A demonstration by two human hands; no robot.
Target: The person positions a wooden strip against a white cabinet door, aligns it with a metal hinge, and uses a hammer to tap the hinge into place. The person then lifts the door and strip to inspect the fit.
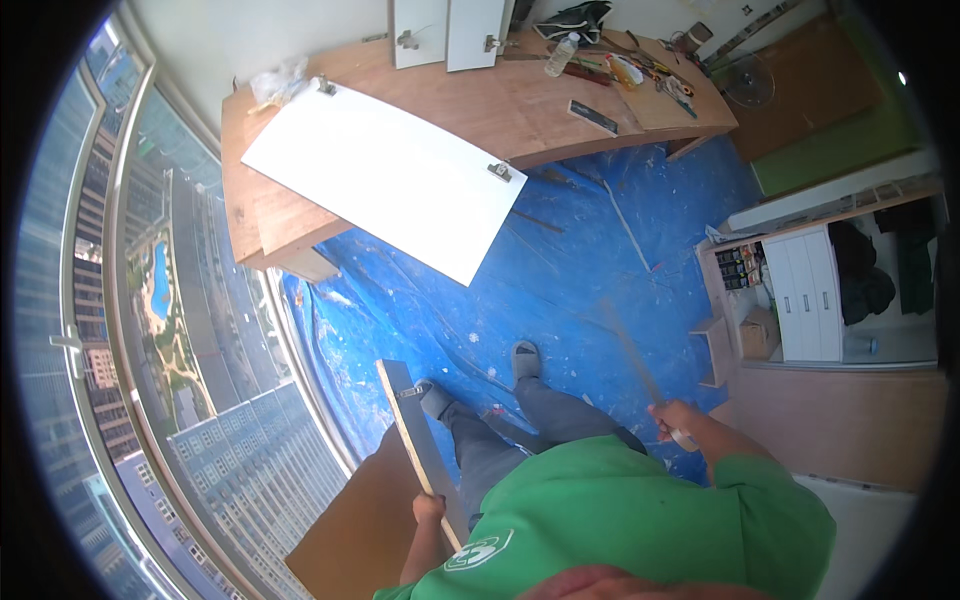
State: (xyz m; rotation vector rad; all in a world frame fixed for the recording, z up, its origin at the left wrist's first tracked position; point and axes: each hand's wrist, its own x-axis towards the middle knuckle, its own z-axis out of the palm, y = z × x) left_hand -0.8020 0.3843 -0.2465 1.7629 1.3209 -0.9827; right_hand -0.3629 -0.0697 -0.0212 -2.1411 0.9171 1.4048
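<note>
The left hand (428,508) gripped a long narrow board (428,440) with a pale edge, slanting up beside the left leg (475,435). The right hand (678,420) held a thin strip (634,358) (too blurred to make out clearly) above the blue sheet (560,270). Ahead, a white panel (385,180) bearing two metal hinges (500,173) lay on the wooden bench (460,100), jutting past its front edge; a clear bottle (562,55) stood near scattered tools (675,85).
</note>
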